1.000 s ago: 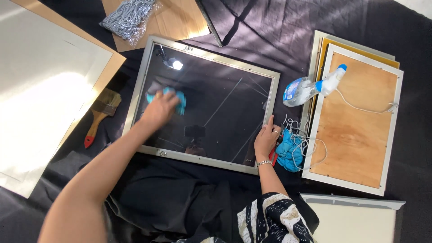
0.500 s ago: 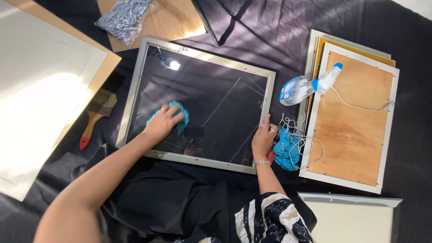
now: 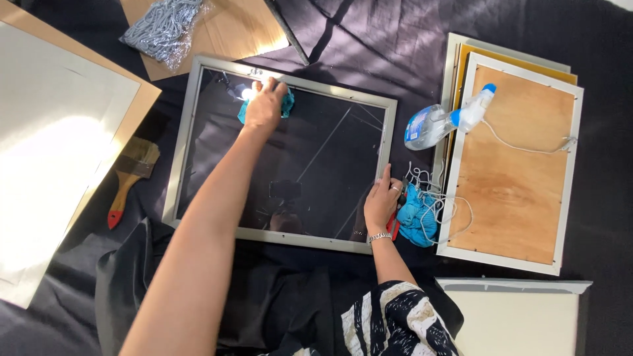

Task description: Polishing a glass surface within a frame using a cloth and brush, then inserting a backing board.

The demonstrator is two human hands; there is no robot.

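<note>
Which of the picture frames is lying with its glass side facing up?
The silver-edged frame under both hands, its dark glass reflecting light. The frame on the right shows its plywood back.

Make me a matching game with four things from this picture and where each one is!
Things:
1. cloth
2. brush
3. spray bottle
4. string

Places:
A. lying across the left edge of the wooden-backed frame
B. beside the right hand
C. under the left hand, on the glass
D. left of the glass frame, on the dark sheet

Pairs: 1-C, 2-D, 3-A, 4-B
</note>
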